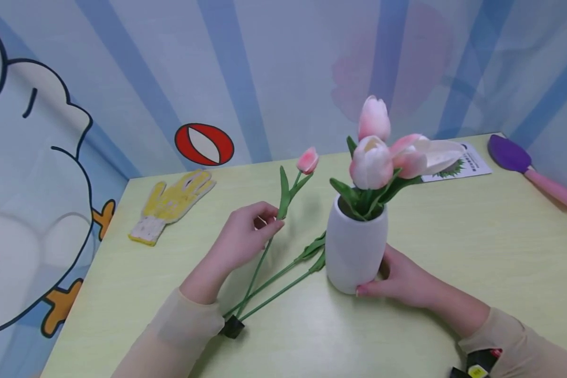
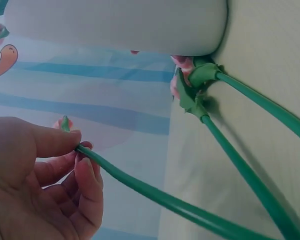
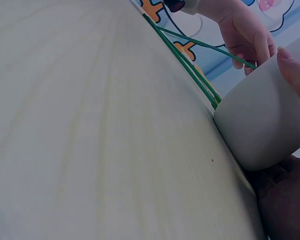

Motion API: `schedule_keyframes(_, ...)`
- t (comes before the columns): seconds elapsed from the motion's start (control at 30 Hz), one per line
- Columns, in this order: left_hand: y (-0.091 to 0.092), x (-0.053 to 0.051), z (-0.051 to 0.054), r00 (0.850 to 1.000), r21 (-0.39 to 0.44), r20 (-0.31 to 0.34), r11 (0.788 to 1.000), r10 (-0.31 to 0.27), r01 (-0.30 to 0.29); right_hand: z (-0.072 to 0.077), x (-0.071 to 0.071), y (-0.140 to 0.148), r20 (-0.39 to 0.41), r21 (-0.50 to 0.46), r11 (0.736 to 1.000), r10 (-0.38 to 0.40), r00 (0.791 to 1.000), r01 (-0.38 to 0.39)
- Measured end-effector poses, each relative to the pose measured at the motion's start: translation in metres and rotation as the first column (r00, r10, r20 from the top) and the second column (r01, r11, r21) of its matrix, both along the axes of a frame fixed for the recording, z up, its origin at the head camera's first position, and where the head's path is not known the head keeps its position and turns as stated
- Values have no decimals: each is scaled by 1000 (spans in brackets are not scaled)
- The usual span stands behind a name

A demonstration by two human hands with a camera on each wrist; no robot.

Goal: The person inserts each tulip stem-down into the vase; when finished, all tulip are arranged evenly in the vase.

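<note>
On the worktop (image 1: 453, 236), grips the white vase (image 1: 356, 252) low with the right hand (image 1: 408, 278); could topple the top-heavy tulips (image 1: 372, 164) through a tug. Left of the vase, pinches a single tulip (image 1: 284, 198) between fingers (image 1: 272, 228) of the left hand (image 1: 241, 236); might drop it from too light a hold.

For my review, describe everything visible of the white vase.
The vase is white, smooth and plain, perhaps ceramic, with gently bulging sides and a round open mouth. It holds green-leaved, pink and white tulips. It looks roughly upright on the pale table, though whether its base sits fully flat is unclear. The right hand grips it low on the side.
</note>
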State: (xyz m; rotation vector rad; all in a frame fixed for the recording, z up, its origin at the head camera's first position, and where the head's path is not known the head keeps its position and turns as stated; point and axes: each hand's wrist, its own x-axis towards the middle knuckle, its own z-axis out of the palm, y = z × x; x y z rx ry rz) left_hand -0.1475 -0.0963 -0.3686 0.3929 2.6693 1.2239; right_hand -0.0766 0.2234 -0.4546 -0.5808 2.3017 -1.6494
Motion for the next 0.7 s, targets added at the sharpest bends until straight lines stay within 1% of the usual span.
schedule_keyframes(0.2,-1,7,11,1000,52,-11,998,22,-21,-1,0,0,6,3,1000,-2,1000,2)
schedule_keyframes(0.4,1,13,18,1000,133,-22,991,9,-6,-1,0,0,12,0,1000,0,1000,0)
schedule_keyframes(0.53,2,18,23,999,196,-39,981,-6,13,-2,0,-1,3,-10,1000,5,1000,-5)
schedule_keyframes(0.7,1,25,32,999,280,-47,959,-23,36,-1,0,-2,-23,-30,999,16,1000,-17)
